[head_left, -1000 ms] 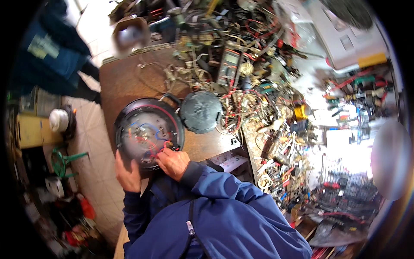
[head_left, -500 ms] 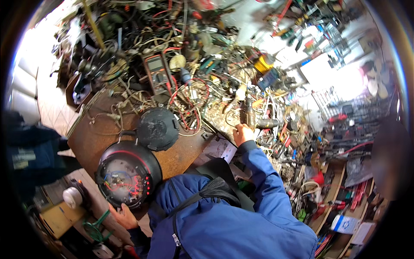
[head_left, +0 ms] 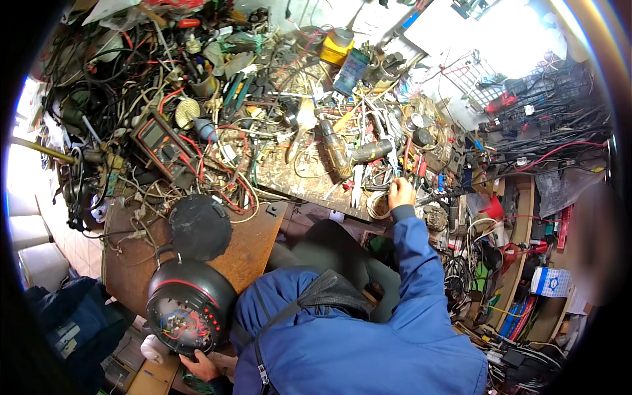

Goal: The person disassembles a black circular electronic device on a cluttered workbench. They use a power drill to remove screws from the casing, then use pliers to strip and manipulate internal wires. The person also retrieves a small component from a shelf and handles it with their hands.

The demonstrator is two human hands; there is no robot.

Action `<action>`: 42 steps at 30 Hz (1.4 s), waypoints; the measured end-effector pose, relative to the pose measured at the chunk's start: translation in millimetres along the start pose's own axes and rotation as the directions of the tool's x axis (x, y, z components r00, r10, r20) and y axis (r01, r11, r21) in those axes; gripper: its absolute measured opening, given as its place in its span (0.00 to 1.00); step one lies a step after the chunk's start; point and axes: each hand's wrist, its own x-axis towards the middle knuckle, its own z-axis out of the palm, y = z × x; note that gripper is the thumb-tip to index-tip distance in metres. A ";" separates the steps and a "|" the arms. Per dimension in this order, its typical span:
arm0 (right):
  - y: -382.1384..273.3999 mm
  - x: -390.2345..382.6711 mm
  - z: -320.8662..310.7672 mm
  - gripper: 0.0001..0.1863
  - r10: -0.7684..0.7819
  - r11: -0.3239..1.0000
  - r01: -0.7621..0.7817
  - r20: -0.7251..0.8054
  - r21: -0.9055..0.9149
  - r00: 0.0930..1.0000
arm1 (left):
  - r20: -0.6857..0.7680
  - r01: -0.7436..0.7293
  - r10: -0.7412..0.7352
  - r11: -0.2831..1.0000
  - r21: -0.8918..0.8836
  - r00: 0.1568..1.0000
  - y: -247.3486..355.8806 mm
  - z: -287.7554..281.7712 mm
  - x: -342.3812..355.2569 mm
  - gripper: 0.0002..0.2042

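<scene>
My left hand (head_left: 201, 365) grips the lower edge of a round black appliance (head_left: 217, 296), whose underside is open with red and blue wires showing (head_left: 187, 324). My right hand (head_left: 402, 193) is stretched to the cluttered bench top, fingers curled among cables and small tools beside a loop of beige cable (head_left: 376, 205); what it holds, if anything, is hidden. Above and left of it lie a worn cordless tool (head_left: 333, 148) and pliers with red handles (head_left: 419, 168). A round black cover (head_left: 199, 226) rests on the brown board (head_left: 128, 253) behind the appliance.
Tangled wires and parts cover the bench (head_left: 276, 174) around a multimeter (head_left: 162, 143) and a yellow-topped item (head_left: 336, 46). Wire racks (head_left: 533, 118) and wooden shelving (head_left: 517, 263) stand on the right. A person in dark clothing (head_left: 72, 329) is at the lower left.
My right hand has left the appliance's wiring and reached right onto the bench. My left hand stays at the appliance, which is now tilted more steeply. The view has swung toward the bench.
</scene>
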 end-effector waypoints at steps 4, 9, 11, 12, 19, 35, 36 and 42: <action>31.8 36.6 15.1 0.12 0.189 0.955 -0.239 0.259 0.178 0.947 | -0.039 0.012 -0.012 1.000 -0.008 0.999 -24.6 2.8 7.3 0.33; -20.2 53.3 53.5 0.18 0.197 0.980 -0.194 0.270 -0.039 0.943 | -0.073 0.021 -0.021 1.000 -0.006 0.997 -7.5 5.9 -1.0 0.33; -18.0 62.2 67.7 0.20 0.170 0.985 -0.157 0.228 -0.073 0.959 | -0.106 0.023 -0.018 0.999 0.045 0.994 -23.6 5.7 1.0 0.33; -16.0 66.1 72.8 0.20 0.196 0.978 -0.172 0.233 -0.117 0.953 | -0.108 0.032 -0.024 0.997 0.075 0.994 -32.1 6.1 4.0 0.33; -3.0 85.7 92.1 0.21 0.216 0.946 -0.281 0.336 0.160 0.917 | -0.252 0.007 -0.010 1.000 -0.013 0.968 -16.1 28.2 -12.9 0.32; 33.7 149.4 73.6 0.12 0.288 0.813 -0.531 0.626 0.240 0.725 | -0.353 0.013 -0.007 1.000 0.016 0.936 11.0 35.8 -32.4 0.32; 40.1 135.2 76.4 0.12 0.304 0.819 -0.529 0.615 0.221 0.728 | -0.337 -0.024 0.016 1.000 -0.018 0.941 25.7 33.9 -19.1 0.32; 7.8 131.0 93.0 0.14 0.390 0.885 -0.461 0.431 0.071 0.814 | -0.351 -0.010 -0.002 0.999 -0.032 0.936 23.0 31.7 -28.2 0.32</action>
